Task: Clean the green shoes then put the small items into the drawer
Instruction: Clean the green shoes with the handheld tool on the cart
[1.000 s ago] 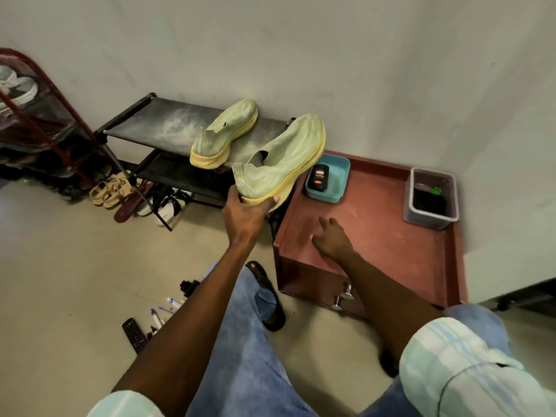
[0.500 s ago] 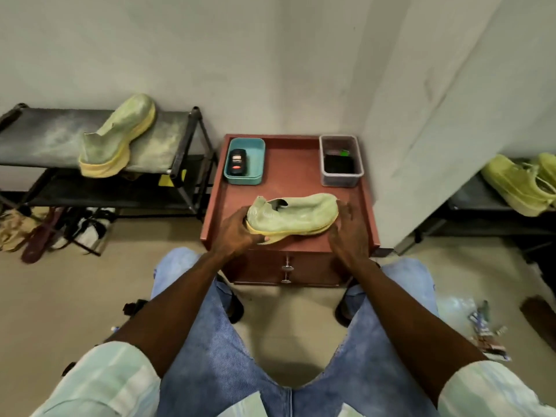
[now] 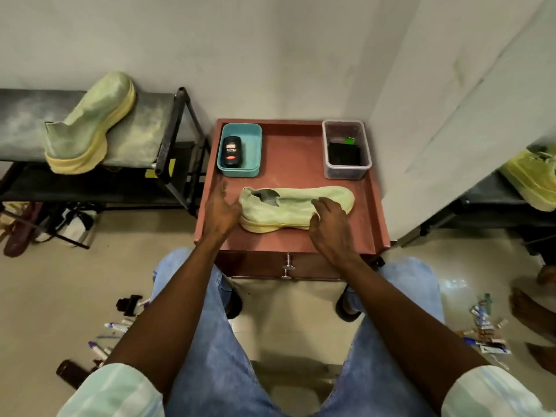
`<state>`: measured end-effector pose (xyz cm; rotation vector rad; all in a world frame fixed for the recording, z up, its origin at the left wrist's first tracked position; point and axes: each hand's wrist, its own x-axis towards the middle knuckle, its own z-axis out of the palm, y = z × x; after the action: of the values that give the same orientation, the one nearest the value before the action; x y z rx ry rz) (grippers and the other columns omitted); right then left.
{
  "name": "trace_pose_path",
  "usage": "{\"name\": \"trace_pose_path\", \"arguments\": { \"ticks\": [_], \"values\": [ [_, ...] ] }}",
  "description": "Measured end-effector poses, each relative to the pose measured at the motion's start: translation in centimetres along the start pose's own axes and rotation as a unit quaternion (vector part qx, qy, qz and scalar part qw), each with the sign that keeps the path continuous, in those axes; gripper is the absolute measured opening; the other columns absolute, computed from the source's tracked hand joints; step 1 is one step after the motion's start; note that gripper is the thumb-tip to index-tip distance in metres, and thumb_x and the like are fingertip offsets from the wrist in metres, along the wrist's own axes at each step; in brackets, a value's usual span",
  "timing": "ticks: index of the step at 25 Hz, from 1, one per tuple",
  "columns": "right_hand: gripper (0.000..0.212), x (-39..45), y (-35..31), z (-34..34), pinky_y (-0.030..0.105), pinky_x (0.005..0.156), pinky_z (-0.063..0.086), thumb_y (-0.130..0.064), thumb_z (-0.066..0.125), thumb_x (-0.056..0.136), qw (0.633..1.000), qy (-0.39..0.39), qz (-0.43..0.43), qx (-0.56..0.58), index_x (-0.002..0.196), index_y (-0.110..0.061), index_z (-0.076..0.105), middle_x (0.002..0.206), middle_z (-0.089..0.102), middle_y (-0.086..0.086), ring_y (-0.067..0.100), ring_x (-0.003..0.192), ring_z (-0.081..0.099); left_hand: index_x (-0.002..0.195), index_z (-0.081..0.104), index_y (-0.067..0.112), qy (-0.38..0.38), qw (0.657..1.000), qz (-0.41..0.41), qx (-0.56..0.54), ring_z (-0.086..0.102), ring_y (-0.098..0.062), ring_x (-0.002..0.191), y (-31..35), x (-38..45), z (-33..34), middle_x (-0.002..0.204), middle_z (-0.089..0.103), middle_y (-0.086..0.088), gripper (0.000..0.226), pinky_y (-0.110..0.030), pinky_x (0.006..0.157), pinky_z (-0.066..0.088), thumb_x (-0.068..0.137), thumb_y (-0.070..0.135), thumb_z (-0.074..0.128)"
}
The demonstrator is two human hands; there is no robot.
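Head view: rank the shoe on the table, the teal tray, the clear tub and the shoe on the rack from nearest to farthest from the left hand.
1. Shoe on the table: just right of the left hand.
2. Teal tray: straight behind the hand, at the table's back left.
3. Clear tub: back right corner.
4. Shoe on the rack: far left, off the table.
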<state>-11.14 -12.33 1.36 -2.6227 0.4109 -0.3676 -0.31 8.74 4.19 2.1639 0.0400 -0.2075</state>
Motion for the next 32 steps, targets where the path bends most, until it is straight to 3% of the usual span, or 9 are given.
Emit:
{"name": "trace_pose_path", "arguments": {
  "ticks": [3, 5, 8, 12, 17, 23, 28, 30, 32],
  "values": [
    [0.035, 3.8, -3.4, 1.5, 0.038, 0.096, 0.046, -0.005, 0.055, 0.085, 0.997, 0.02, -0.002, 0.078, 0.118, 0.001, 0.065, 0.12, 0.063, 0.019, 0.035, 0.111, 0.058, 0.115, 0.063, 0.008, 0.105, 0.994, -0.006, -0.036, 0.064, -0.021, 0.102, 0.3, 2.2, -1.5, 0.11, 0.068, -0.008, 0.032, -0.034, 0.091, 0.052, 0.084, 0.015, 0.062],
    [0.032, 7.1, -6.1, 2.6, 0.033, 0.091, 0.046, -0.007, 0.054, 0.088, 0.993, 0.005, 0.006, 0.115, 0.118, -0.001, 0.065, 0.12, 0.062, 0.016, 0.03, 0.107, 0.06, 0.111, 0.067, 0.008, 0.13, 0.991, 0.006, -0.02, 0.064, -0.023, 0.099, 0.5, 4.0, -2.3, 0.107, 0.07, -0.01, 0.027, -0.033, 0.089, 0.052, 0.085, 0.011, 0.06],
    [0.031, 12.8, -9.9, 5.1, 0.031, 0.087, 0.044, -0.013, 0.055, 0.09, 0.992, -0.042, -0.005, 0.115, 0.118, -0.002, 0.065, 0.118, 0.063, 0.016, 0.029, 0.105, 0.06, 0.109, 0.07, 0.006, 0.095, 0.995, -0.007, 0.018, 0.066, -0.023, 0.099, -0.2, 7.3, -2.8, 0.105, 0.072, -0.01, 0.027, -0.029, 0.088, 0.051, 0.084, 0.011, 0.061],
    [0.038, 19.7, -13.2, 10.4, 0.03, 0.073, 0.042, -0.024, 0.06, 0.082, 0.987, -0.149, -0.009, 0.066, 0.117, -0.009, 0.06, 0.11, 0.059, 0.016, 0.031, 0.099, 0.057, 0.101, 0.07, 0.014, 0.075, 0.997, -0.019, 0.03, 0.067, -0.021, 0.092, -1.1, 10.8, -2.9, 0.097, 0.073, -0.003, 0.022, -0.036, 0.086, 0.055, 0.081, 0.019, 0.061],
    [0.046, 23.4, -14.0, 14.7, 0.036, 0.086, 0.046, -0.027, 0.061, 0.075, 0.972, -0.226, 0.036, 0.044, 0.121, -0.032, 0.057, 0.117, 0.054, 0.015, 0.033, 0.112, 0.05, 0.097, 0.07, 0.012, 0.084, 0.996, -0.01, 0.01, 0.066, -0.022, 0.089, -0.5, 12.0, -2.4, 0.092, 0.071, -0.004, 0.016, -0.035, 0.083, 0.054, 0.083, 0.013, 0.063],
    [0.051, 23.5, -14.2, 15.1, 0.041, 0.093, 0.045, -0.037, 0.064, 0.077, 0.981, -0.192, 0.013, -0.01, 0.126, -0.026, 0.059, 0.125, 0.058, 0.015, 0.033, 0.117, 0.049, 0.111, 0.068, 0.012, 0.067, 0.998, -0.004, -0.01, 0.065, -0.016, 0.097, -0.3, 12.3, -1.8, 0.106, 0.071, -0.004, 0.024, -0.032, 0.088, 0.053, 0.088, 0.016, 0.065],
    [0.059, 23.5, -15.0, 13.7, 0.036, 0.076, 0.044, -0.036, 0.071, 0.073, 0.981, -0.192, 0.007, 0.009, 0.123, -0.017, 0.047, 0.107, 0.064, 0.01, 0.03, 0.106, 0.054, 0.113, 0.068, 0.012, 0.08, 0.997, 0.012, -0.02, 0.065, -0.016, 0.1, 0.1, 11.6, -1.8, 0.109, 0.071, -0.005, 0.025, -0.029, 0.089, 0.052, 0.088, 0.016, 0.064],
    [0.072, 23.9, -14.6, 12.6, 0.034, 0.073, 0.045, -0.036, 0.072, 0.072, 0.976, -0.199, 0.076, 0.055, 0.13, -0.011, 0.039, 0.101, 0.061, 0.008, 0.027, 0.095, 0.056, 0.112, 0.069, 0.013, 0.078, 0.996, 0.028, -0.023, 0.066, -0.015, 0.098, -0.1, 11.0, -1.7, 0.108, 0.071, -0.004, 0.026, -0.034, 0.089, 0.055, 0.087, 0.017, 0.063],
    [0.074, 23.9, -14.2, 10.6, 0.031, 0.066, 0.045, -0.037, 0.073, 0.06, 0.94, -0.2, 0.186, 0.203, 0.122, -0.004, 0.05, 0.09, 0.061, 0.006, 0.02, 0.08, 0.058, 0.112, 0.069, 0.014, 0.083, 0.995, 0.038, -0.024, 0.066, -0.014, 0.098, -0.5, 10.5, -1.6, 0.108, 0.071, -0.003, 0.027, -0.036, 0.087, 0.056, 0.086, 0.02, 0.063]
  ]
}}
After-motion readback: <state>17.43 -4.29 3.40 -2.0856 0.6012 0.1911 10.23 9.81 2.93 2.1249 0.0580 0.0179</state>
